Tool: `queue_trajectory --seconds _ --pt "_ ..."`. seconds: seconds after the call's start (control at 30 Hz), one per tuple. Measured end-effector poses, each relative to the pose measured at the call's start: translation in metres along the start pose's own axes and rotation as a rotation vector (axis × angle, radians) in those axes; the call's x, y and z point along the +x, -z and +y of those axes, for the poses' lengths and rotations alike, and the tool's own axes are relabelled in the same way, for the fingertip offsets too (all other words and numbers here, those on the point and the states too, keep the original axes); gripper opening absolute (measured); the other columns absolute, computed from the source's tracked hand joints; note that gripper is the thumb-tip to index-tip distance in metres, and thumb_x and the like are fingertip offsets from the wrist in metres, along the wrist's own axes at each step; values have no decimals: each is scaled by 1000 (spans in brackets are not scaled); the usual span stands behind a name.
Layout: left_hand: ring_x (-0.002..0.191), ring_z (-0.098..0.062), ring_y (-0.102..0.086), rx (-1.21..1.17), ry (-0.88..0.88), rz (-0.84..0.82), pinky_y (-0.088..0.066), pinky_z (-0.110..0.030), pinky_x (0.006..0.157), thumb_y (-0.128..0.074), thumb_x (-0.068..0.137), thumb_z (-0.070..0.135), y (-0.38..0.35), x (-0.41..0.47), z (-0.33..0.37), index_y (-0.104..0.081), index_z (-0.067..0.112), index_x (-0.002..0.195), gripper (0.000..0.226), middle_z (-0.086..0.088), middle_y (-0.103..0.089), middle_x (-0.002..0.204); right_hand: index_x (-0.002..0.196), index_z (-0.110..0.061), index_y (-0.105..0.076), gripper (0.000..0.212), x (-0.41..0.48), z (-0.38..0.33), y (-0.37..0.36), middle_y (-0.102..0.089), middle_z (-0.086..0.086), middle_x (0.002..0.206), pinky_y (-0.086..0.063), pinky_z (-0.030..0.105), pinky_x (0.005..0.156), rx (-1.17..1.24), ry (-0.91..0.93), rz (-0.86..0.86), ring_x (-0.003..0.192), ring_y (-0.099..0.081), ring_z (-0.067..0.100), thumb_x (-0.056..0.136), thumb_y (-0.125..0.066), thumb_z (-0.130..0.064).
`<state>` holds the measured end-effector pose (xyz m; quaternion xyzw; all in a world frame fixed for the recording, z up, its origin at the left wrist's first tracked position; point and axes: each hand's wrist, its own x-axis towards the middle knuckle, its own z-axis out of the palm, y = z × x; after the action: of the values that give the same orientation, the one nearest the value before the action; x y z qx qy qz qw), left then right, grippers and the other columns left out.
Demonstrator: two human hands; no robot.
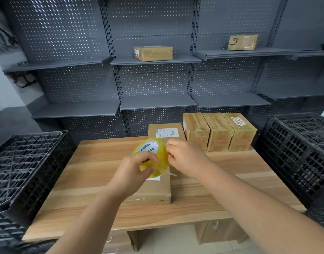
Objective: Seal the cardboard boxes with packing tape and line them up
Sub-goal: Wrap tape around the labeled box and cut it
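1. Left hand point(133, 169) is nearest the camera. Its fingers and thumb are curled round a yellow tape roll point(162, 160), and it holds the roll up on edge over the desk's middle.
2. Right hand point(185, 156) has curled fingers and pinches at the roll's right rim. Whether it has the loose tape end, I can't tell.
3. A thin twisted tape strip point(171, 174) hangs off the roll's lower right.
4. A flat box point(154, 191) lies on the desk point(84, 171) right under the hands, around the middle and towards the front edge. It has a white label, partly hidden by the roll.
5. A second box point(165, 132) sits at the back edge, behind the roll, with a shipping label on top.
6. A row of three boxes point(219, 132) stands at the back right corner. They are taped, side by side and touching.
7. One black crate point(25, 165) is off the desk's left edge and another black crate point(300, 153) is off the right edge.
8. Grey shelving point(157, 101) is behind the desk. One shelf box point(153, 53) is at upper middle and another shelf box point(242, 42) is at upper right.
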<state>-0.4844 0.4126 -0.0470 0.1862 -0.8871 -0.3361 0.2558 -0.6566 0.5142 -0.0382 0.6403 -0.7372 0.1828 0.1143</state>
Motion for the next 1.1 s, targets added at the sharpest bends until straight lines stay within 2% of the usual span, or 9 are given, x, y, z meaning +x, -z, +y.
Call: queue_trajectory --seconds 0.1,0.17,0.43,0.53,0.7,0.83,0.9,0.97,1.1 --pt "87 -3 -57 -11 -15 -3 -39 -7 71 -73 80 3 0 -1 1 -62 42 84 41 25 -63 89 60 -10 -51 19 0 -1 0 -50 0 69 -13 17 48 17 17 10 62 -45 18 71 -64 -1" --pt "83 -3 -56 -32 -13 1 -39 -8 70 -73 80 1 0 -2 1 -63 40 84 40 25 -63 86 59 -11 -48 22 1 -2 -2 -48 -2 67 -11 16 50 35 16 25 62 -40 16 67 -64 0" --pt "76 -3 -54 -61 25 47 -38 -10 66 -74 79 3 -10 -3 0 -64 36 83 35 23 -61 78 61 -12 -45 21 -2 0 -1 -42 -4 70 -24 25 53 80 -10 53 65 -43 19 71 -58 1" --pt "77 -6 -56 -72 64 60 -44 -18 70 -75 78 6 -20 -2 -2 -63 40 82 37 16 -62 77 64 -7 -52 13 -4 4 0 -47 -2 74 -30 29 55 99 -60 32 68 -44 20 74 -57 -2" --pt "98 -6 -65 -198 219 173 -52 -31 84 -75 79 8 -16 7 -9 -63 46 86 40 14 -71 92 67 -14 -55 12 -26 0 -4 -51 -7 76 -43 31 57 204 -106 -27 67 -45 14 77 -59 -10" --pt "92 0 -64 -215 190 120 -47 -19 78 -75 79 4 -5 5 -13 -64 41 83 39 17 -70 86 71 -18 -65 12 -29 14 -5 -58 -12 78 -46 26 65 448 -267 215 73 -53 4 77 -65 -7" --pt "92 2 -63 -218 172 95 -44 -11 76 -75 80 4 -9 2 -9 -63 40 83 38 18 -69 88 94 -18 -74 16 -23 16 -2 -62 -15 91 -40 9 72 523 -290 246 79 -54 -6 82 -71 -8" --pt "90 1 -63 -216 146 85 -43 -10 76 -75 80 3 -15 0 -7 -63 39 84 38 18 -68 88 115 -17 -73 29 -18 16 -3 -63 -14 108 -35 1 78 533 -284 156 87 -53 -8 86 -72 -15" --pt "89 -3 -61 -190 103 87 -42 -9 76 -75 80 4 -21 -1 -6 -62 39 86 38 17 -67 89 99 -10 -78 16 -17 13 -7 -71 -2 103 -44 14 82 496 -229 162 87 -60 6 85 -74 -13"
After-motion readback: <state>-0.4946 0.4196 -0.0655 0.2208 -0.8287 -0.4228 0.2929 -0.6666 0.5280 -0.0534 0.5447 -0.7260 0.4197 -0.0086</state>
